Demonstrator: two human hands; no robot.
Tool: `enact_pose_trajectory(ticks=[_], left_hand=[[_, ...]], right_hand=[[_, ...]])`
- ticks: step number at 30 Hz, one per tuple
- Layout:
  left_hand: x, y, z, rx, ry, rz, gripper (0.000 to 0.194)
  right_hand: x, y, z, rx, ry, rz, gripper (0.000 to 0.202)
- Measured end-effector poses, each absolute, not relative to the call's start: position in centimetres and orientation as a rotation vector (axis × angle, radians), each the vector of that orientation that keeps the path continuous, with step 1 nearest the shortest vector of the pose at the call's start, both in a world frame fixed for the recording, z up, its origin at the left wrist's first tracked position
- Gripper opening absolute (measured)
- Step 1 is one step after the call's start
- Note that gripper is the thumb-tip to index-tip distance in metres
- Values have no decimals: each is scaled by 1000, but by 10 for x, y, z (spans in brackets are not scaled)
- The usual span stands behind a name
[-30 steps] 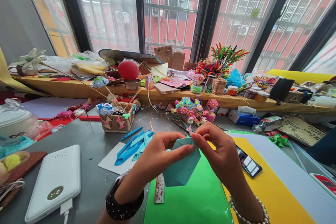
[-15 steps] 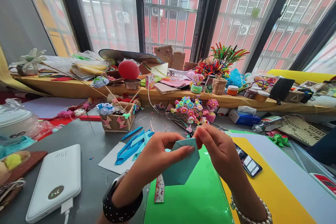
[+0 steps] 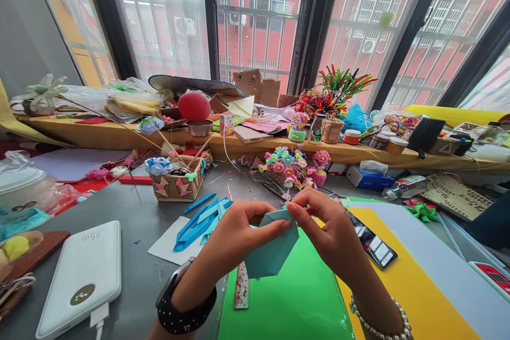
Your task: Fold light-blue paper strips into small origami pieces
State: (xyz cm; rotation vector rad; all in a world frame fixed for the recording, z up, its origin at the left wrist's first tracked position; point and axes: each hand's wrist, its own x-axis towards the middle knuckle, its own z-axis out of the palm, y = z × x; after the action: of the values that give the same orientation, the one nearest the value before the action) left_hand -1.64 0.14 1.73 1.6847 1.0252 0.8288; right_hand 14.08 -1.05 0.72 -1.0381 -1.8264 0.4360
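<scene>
A light blue folded paper (image 3: 274, 249) is held up over the green mat (image 3: 295, 303). My left hand (image 3: 243, 228) grips its left and upper side, thumb across the front and fingers behind. At its top right corner, my right hand (image 3: 324, 223) pinches the edge between thumb and forefinger. Folded blue paper strips (image 3: 199, 223) lie on a white sheet (image 3: 159, 247) to the left. Under the held paper, a small patterned ruler (image 3: 241, 289) rests on the mat.
Left of my arms lies a white power bank (image 3: 83, 271) with a cable. A phone (image 3: 374, 241) sits on yellow paper (image 3: 402, 281) at right. Behind are a cardboard basket (image 3: 179, 186), bead-like flowers (image 3: 285, 164), a tissue box (image 3: 368, 178) and a cluttered shelf (image 3: 255, 143).
My right hand has moved slightly left and now pinches the paper's top right corner more closely. The paper has shifted a little left and up.
</scene>
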Motion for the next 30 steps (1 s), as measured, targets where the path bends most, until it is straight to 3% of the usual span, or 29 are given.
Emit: enact_pose_trajectory(ticks=[15, 30], left_hand=[[-18, 5, 15, 1620, 1033, 787, 31], [-26, 4, 21, 1737, 987, 625, 29]], right_hand=[[137, -7, 3, -1075, -1883, 433, 26], [141, -8, 5, -999, -1835, 822, 26]])
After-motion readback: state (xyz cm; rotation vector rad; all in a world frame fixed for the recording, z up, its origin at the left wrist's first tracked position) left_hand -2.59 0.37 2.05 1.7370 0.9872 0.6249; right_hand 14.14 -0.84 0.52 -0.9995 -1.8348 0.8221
